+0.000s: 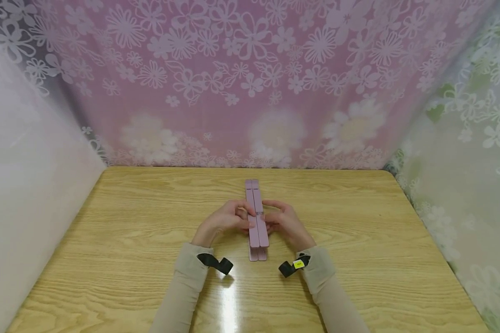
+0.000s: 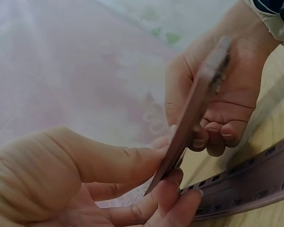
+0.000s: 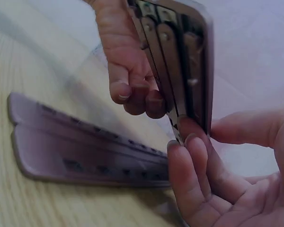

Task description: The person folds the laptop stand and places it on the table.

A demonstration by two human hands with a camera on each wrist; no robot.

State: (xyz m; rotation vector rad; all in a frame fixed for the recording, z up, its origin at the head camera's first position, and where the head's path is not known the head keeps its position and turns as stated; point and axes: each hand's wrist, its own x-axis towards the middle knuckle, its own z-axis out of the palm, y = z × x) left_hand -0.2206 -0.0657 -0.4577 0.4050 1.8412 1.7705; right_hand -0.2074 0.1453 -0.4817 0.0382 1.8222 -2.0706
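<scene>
A pink folding laptop stand [image 1: 257, 233] lies lengthwise between both hands, its upper bars raised over the lower ones at the near end. My left hand [image 1: 225, 217] pinches its left side between thumb and fingers. On the other side, my right hand [image 1: 289, 224] pinches the right edge, thumb on the outside in the right wrist view. That view also shows metal hinge arms [image 3: 168, 61] beneath the raised part. Slotted lower bars [image 3: 90, 146] rest on the table, spread at an angle from the raised part. In the left wrist view the raised part [image 2: 194, 99] appears edge-on.
The wood-grain table [image 1: 129, 259] ends at a pink flowered curtain [image 1: 216, 111] at the back. A pale sheet [image 1: 29, 152] hangs on the left and a flowered one [image 1: 462, 185] on the right. Each wrist wears a black strap [image 1: 210, 260].
</scene>
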